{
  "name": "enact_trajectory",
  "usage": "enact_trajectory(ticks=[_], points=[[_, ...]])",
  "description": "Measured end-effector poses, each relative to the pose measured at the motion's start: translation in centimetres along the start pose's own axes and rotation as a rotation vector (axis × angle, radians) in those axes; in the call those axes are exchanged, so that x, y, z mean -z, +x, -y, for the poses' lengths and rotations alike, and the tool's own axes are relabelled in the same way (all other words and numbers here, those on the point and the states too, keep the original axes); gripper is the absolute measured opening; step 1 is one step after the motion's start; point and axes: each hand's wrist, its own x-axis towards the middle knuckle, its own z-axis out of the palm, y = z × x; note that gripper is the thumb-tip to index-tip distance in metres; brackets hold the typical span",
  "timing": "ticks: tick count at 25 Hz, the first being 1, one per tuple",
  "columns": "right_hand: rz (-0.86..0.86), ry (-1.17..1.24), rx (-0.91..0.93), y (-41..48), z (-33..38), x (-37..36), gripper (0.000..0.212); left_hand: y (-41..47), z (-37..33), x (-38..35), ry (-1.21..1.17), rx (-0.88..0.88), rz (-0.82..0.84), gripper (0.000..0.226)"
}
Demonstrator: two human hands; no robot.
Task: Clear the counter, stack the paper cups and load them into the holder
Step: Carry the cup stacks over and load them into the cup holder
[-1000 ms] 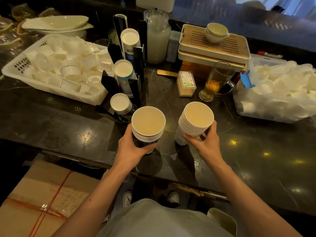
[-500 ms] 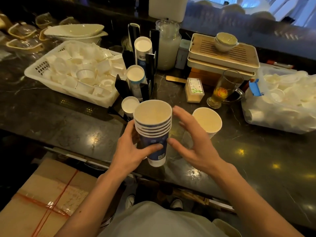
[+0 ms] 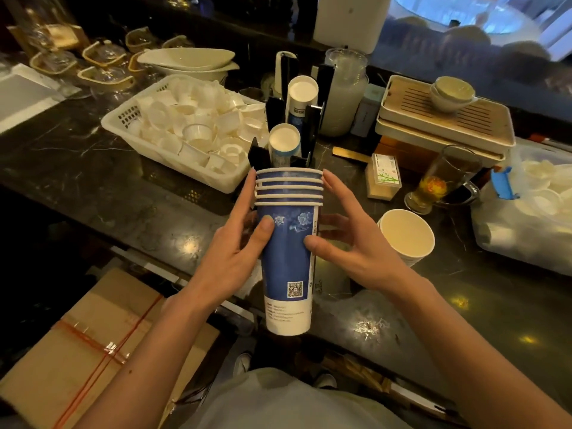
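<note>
A stack of several blue-and-white paper cups is lifted above the counter's front edge, upright, mouths facing away from me. My left hand grips its left side, thumb across the front. My right hand touches the right side with thumb and fingertips, fingers spread. A second stack of paper cups stands on the counter to the right, untouched. The black cup holder stands behind the held stack, with cup stacks lying in its slots.
A white basket of small cups sits at the left, a plastic bag of cups at the right. A glass of tea, a small box and a stacked tea tray stand behind. A cardboard box lies below the counter.
My right hand let go of the right stack, which stays on the counter, and came over to the left stack. Both hands raised that stack toward me.
</note>
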Motion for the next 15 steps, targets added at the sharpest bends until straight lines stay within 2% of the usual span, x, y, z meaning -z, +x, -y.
enact_trajectory(ticks=[4, 8, 10, 12, 15], points=[[0.009, 0.104, -0.078, 0.9, -0.1, -0.4, 0.080, 0.0, 0.1, 0.9, 0.019, -0.022, -0.026, 0.067], [-0.082, 0.242, -0.119, 2.8, 0.2, -1.5, 0.054, 1.5, -0.5, 1.9, -0.045, 0.007, -0.116, 0.051], [-0.090, 0.277, -0.171, 3.9, 0.4, -2.1, 0.040, 3.1, -0.6, 2.9, 0.057, 0.047, -0.139, 0.051], [-0.109, 0.276, -0.234, 5.1, 0.4, -2.6, 0.032, 4.6, -0.7, 3.5, 0.185, 0.073, -0.156, 0.040], [-0.199, 0.238, -0.359, 6.7, 1.4, -3.4, 0.049, 6.3, -1.3, 3.9, 0.541, 0.036, -0.134, 0.028]])
